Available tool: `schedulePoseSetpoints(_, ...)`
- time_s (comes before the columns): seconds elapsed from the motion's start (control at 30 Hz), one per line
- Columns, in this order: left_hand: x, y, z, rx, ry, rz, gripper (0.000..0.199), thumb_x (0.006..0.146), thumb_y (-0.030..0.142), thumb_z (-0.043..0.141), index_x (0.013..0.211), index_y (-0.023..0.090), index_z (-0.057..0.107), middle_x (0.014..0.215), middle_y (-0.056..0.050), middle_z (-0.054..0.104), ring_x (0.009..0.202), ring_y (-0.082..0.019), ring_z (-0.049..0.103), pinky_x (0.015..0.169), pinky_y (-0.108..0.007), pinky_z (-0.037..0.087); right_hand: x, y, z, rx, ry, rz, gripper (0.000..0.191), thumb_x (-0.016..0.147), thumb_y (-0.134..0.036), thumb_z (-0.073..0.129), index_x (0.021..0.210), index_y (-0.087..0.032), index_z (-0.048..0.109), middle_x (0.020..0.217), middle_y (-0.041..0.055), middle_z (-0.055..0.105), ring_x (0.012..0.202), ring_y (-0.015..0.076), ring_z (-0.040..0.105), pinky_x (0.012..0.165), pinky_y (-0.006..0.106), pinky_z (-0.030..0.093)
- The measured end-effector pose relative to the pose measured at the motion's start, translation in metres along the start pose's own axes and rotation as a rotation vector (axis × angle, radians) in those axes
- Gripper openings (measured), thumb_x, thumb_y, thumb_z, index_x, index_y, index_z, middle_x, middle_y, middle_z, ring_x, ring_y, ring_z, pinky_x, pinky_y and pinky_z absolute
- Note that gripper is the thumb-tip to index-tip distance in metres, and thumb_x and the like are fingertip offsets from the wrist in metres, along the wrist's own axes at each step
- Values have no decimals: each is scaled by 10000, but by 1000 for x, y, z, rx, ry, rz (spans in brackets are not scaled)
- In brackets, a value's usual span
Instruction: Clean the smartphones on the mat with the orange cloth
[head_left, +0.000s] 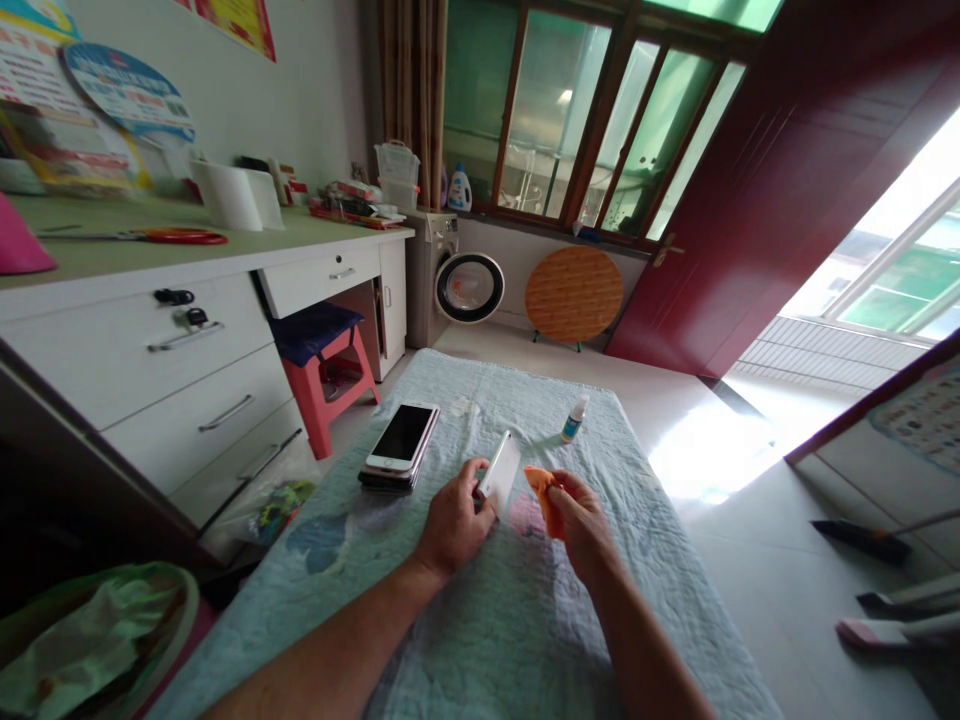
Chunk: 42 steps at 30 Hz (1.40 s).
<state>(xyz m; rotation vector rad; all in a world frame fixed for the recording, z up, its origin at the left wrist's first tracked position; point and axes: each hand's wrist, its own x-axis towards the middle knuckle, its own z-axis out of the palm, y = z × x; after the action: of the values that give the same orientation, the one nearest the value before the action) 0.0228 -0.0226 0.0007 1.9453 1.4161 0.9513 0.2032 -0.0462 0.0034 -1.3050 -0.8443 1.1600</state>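
Note:
My left hand (456, 515) is closed around a silver-white smartphone (501, 470), tilted up on its edge above the cloth-covered table. An orange cloth (546, 500) is pinched in my right hand (581, 520), a short way right of the phone and apart from it. To the left lies a stack of smartphones (403, 438), a white-framed one with a dark screen on top. A small spray bottle (574, 420) with a white cap and a blue label stands upright beyond my right hand.
A pale blue quilted cloth (480, 620) covers the table. Along the left wall runs a white desk (217, 360) with drawers, a red stool (330, 370) beside it. A lined bin (187, 610) stands at lower left. Farther back are a washing machine (427, 270) with its door open and a round wooden tabletop (574, 292).

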Motion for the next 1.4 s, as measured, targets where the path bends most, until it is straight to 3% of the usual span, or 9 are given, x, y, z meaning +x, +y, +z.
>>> schedulePoseSetpoints(0.23,-4,1,8,-25,-108,-27,575,809,239,619,1354,168,452,955,-68,700,913,-223,671,848,-309,486,-2,-4,4,-74,0,-25,294,655,-378,642,861,-169,660,607,-42,550,486,75,409,444,192,311)
schedulePoseSetpoints(0.43,-3,-3,8,-27,-113,-13,556,787,236,627,1329,222,502,978,-47,701,902,-217,658,842,-320,488,-1,-1,4,-157,-19,-38,312,710,-399,606,899,-156,652,587,-37,538,462,84,429,418,197,329)
schedulePoseSetpoints(0.73,0,-2,1,75,-112,-26,539,734,221,676,1262,209,575,901,-43,657,869,-213,618,800,-305,461,2,8,2,-210,-12,-59,302,735,-389,608,916,-152,648,583,-32,547,455,88,447,411,197,334)
schedulePoseSetpoints(1.17,-2,-4,3,261,-134,80,409,727,348,742,1095,210,631,902,-40,668,889,-245,577,758,-308,398,6,12,1,-277,14,-115,339,717,-476,668,864,-170,671,545,-26,523,454,95,430,407,208,318)
schedulePoseSetpoints(1.4,-3,-3,1,319,-192,116,305,776,347,706,1045,215,651,904,-43,644,923,-246,557,804,-330,396,7,15,0,-297,-12,-197,290,752,-474,654,827,-195,684,662,15,574,584,145,529,487,237,382)
